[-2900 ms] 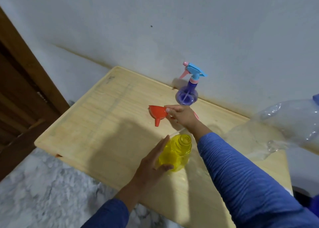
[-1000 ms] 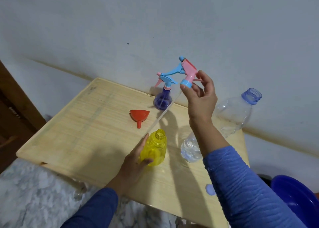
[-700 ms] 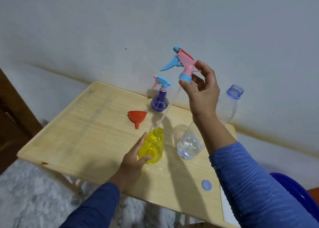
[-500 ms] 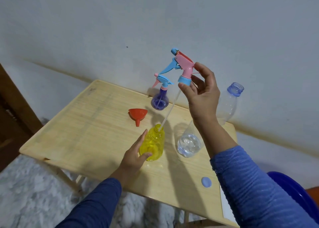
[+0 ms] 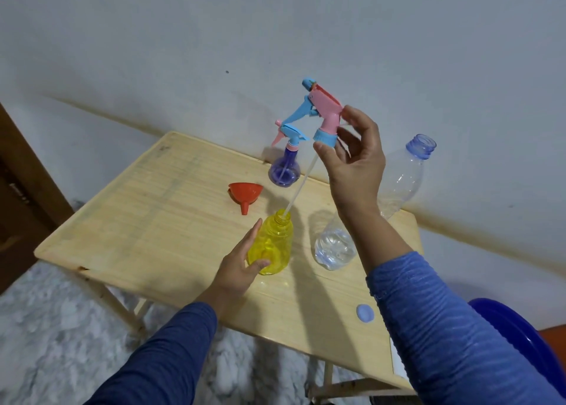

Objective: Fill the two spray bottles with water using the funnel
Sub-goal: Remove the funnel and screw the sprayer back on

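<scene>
Yellow plastic, translucent and upright, the open spray bottle (image 5: 273, 245) stands near the middle of the wooden table (image 5: 147, 220), its long axis vertical and its uncapped neck pointing up. The left hand (image 5: 242, 266) cups its left side, fingers and thumb wrapped loosely around the body. Above it the right hand (image 5: 355, 162) grasps the pink and blue trigger head (image 5: 321, 113) by its blue collar, pinched between thumb and fingertips, the other fingers spread and half open. The nozzle points up and to the left, toward the wall. The head's thin white dip tube (image 5: 300, 184) slants down and to the left, and its lower end sits in the yellow bottle's mouth.

The red funnel (image 5: 246, 193) lies on the table just behind and left of the yellow bottle, wide mouth tilted up toward the far edge, spout pointing toward the near edge. The purple spray bottle (image 5: 284, 168) stands upright at the far edge by the wall, trigger head fitted, nozzle pointing left. A clear water bottle (image 5: 401, 184) with a blue uncapped neck stands just right of the yellow bottle, partly behind the right forearm, with water showing in its base. Its blue cap (image 5: 365, 313) lies flat near the table's near right corner. A blue basin (image 5: 517, 334) shows beyond the right edge.
</scene>
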The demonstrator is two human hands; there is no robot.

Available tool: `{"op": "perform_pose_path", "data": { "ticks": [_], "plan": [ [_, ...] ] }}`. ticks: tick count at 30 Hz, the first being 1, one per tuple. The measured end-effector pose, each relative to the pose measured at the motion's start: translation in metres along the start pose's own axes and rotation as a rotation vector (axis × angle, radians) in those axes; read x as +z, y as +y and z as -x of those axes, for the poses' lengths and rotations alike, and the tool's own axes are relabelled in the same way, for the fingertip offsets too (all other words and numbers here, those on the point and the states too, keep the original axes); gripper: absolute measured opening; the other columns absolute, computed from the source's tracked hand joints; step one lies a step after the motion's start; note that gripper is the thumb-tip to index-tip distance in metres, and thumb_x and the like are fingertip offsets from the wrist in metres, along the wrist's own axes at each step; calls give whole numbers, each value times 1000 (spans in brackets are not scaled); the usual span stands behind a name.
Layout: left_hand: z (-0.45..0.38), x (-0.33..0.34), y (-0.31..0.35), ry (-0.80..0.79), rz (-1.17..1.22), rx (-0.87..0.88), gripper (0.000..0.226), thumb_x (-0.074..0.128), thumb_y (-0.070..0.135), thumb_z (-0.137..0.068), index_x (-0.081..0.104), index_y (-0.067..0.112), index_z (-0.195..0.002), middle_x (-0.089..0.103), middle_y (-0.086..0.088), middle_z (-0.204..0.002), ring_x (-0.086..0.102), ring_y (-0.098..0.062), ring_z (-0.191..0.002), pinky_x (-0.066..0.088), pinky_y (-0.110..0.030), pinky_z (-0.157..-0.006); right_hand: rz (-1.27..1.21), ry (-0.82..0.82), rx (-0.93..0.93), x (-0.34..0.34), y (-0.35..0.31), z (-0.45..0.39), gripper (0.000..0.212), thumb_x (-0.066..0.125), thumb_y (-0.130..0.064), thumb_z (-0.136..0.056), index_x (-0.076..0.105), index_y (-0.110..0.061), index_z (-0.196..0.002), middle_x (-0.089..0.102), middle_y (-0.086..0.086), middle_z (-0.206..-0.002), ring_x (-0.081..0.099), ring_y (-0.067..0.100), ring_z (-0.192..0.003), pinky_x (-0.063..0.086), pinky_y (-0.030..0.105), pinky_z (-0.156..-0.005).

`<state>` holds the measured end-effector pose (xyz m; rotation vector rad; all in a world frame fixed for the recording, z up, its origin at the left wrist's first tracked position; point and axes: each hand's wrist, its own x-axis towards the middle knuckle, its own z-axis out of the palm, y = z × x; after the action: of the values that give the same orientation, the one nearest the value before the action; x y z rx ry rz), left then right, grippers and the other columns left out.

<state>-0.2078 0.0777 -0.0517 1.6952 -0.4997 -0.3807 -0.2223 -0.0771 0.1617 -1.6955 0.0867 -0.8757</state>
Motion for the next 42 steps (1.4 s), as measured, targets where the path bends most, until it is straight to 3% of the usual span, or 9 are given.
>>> {"op": "perform_pose_path", "data": {
  "ticks": [3, 6, 11, 17, 22, 29, 34, 39, 42],
  "plan": [
    [0, 1, -1, 8, 4, -1, 84, 66, 19, -87, 18, 66, -135, 29, 21, -151, 28, -1, -139, 28, -32, -115, -61, -6, 97, 4, 23, 25, 56, 68, 11, -73, 50, -20, -116, 56, 2, -112, 60, 12, -102, 51, 30, -93],
    [0, 2, 0, 15, 4, 1, 80, 66, 30, -83, 18, 66, -135, 31, 20, -151, 30, -1, -138, 30, -38, -115, -91, -60, 182, 6, 40, 51, 72, 66, 15, -71, 45, -35, -119, 55, 12, -114, 60, 19, -107, 49, 35, -99],
    [-1, 2, -2, 3, -4, 11, 78, 64, 41, -78, 17, 67, -134, 32, 21, -150, 31, 1, -137, 31, -38, -114, -81, -214, 263, 5, 55, 73, 88, 62, 19, -72, 35, -39, -132, 52, 18, -121, 60, 15, -107, 51, 23, -90],
    [-1, 2, 0, 11, 10, -8, 81, 65, 26, -83, 18, 67, -134, 33, 22, -149, 33, 2, -136, 33, -35, -113, 31, -336, 245, -1, 60, 72, 91, 65, 10, -79, 23, -47, -136, 44, 6, -143, 54, 8, -120, 50, 18, -91],
    [1, 3, 1, 24, 27, 10, 79, 64, 28, -82, 19, 68, -132, 34, 17, -150, 33, 0, -137, 33, -36, -113, 183, -521, 201, -2, 69, 64, 78, 64, 5, -81, 37, -41, -137, 48, -9, -141, 47, 10, -127, 45, 39, -104],
    [2, 3, 0, 22, 24, -2, 78, 64, 28, -83, 18, 66, -134, 36, 17, -149, 34, 0, -136, 33, -29, -111, 253, -503, 120, -7, 75, 69, 57, 61, -22, -91, 37, -37, -140, 49, -9, -140, 50, 10, -126, 47, 41, -101],
    [1, 3, 0, 24, 10, 0, 78, 63, 30, -82, 18, 64, -135, 34, 17, -150, 32, -1, -137, 32, -33, -113, 311, -479, 21, -4, 68, 70, 63, 56, -18, -94, 24, -48, -139, 40, -28, -140, 50, 3, -124, 47, 18, -95],
    [1, 3, -1, 28, 16, 12, 79, 64, 30, -82, 19, 62, -137, 34, 17, -150, 33, -1, -137, 33, -40, -113, 360, -457, -62, -3, 75, 70, 57, 61, -14, -91, 39, -33, -140, 43, -43, -129, 52, 4, -118, 50, 38, -94],
    [1, 3, -1, 39, 14, 25, 78, 64, 28, -82, 21, 59, -138, 33, 18, -150, 31, 3, -137, 32, -37, -114, 357, -431, -64, 1, 74, 71, 61, 64, -16, -88, 39, -35, -139, 41, -36, -136, 46, -6, -122, 43, 32, -102]
  ]
}}
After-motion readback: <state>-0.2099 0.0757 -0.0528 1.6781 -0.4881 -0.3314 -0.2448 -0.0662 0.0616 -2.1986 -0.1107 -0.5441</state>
